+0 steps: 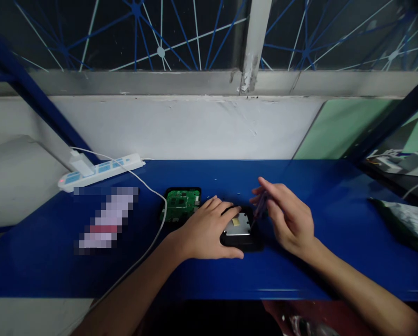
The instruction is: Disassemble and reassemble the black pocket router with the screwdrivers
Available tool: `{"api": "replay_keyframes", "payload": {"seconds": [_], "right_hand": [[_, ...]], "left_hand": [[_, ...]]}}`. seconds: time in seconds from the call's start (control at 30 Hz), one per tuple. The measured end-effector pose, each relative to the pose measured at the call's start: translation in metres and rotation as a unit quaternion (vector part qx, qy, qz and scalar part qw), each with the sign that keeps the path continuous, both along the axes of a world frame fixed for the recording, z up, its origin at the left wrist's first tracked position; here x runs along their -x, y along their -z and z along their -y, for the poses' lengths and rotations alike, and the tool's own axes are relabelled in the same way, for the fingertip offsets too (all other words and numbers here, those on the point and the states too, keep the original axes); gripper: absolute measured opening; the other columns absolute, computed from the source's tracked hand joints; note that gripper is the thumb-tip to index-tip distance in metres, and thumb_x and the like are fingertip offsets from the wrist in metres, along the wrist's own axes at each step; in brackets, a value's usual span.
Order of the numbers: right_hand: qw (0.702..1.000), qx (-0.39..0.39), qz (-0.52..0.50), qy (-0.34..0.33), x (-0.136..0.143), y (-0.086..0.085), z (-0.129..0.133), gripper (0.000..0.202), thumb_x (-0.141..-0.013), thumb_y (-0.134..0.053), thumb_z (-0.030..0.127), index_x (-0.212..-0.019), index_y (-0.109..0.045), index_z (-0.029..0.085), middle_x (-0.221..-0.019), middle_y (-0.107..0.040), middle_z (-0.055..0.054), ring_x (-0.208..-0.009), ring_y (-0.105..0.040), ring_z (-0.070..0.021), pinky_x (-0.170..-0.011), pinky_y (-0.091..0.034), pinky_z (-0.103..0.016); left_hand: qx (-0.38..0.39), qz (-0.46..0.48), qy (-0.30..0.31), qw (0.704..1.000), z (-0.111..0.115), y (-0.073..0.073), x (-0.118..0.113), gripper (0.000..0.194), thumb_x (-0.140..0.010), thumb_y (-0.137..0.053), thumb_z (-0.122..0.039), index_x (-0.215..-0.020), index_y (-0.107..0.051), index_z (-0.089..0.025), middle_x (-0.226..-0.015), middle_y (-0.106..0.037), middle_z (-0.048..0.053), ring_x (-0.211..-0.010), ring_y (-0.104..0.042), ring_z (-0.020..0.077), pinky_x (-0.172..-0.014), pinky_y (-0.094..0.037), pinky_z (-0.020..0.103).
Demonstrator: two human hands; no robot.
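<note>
Lying at the table's (pixel 342 228) back left corner: power strip (pixel 106 171). Cable (pixel 152 190), white, trailing to the front edge. Board (pixel 181 204), green, left of centre. Left hand (pixel 207 231), spread flat, fingers apart, resting on the case (pixel 244 240), mid-table between back and front edges. Right hand (pixel 293 217), fingers closed on a blurred purple tool (pixel 261 204) at the case's right side. Packet (pixel 407 224), right edge.

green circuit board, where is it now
The head view shows the green circuit board left of centre in a black casing, between the white cable and the left hand.
</note>
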State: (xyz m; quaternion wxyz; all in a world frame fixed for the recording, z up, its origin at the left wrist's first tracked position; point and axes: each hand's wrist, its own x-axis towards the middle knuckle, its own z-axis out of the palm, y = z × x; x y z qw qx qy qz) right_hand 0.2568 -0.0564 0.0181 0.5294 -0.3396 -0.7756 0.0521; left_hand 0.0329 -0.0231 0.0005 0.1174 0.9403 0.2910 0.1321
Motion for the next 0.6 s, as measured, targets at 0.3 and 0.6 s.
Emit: {"api": "replay_keyframes", "payload": {"seconds": [0.3,0.6], "right_hand": [[0.999,-0.022,0.019,0.028,-0.001,0.0023,-0.0018,0.041,-0.091,-0.063,0.021,-0.131,-0.059,0.028,-0.096,-0.06,-0.006,-0.086,-0.062,-0.0208,-0.073,-0.056,-0.039],[1.0,0.023,0.009,0.009,0.0,0.0009,0.0016,0.056,-0.095,-0.048,0.01,-0.148,-0.043,0.028,-0.122,-0.067,-0.009,-0.1,-0.069,-0.0212,-0.084,-0.059,-0.041]], "left_hand": [[0.005,0.002,-0.005,1.0,0.0001,0.0004,-0.0001,0.093,-0.071,-0.07,-0.075,-0.144,-0.043,-0.023,-0.143,-0.053,0.011,-0.137,-0.043,0.036,-0.122,-0.021,0.055],[0.002,0.005,-0.002,1.0,0.0001,0.0006,0.0006,0.096,-0.071,-0.07,-0.076,-0.146,-0.041,-0.023,-0.143,-0.053,0.01,-0.136,-0.044,0.0359,-0.122,-0.021,0.054]]}}
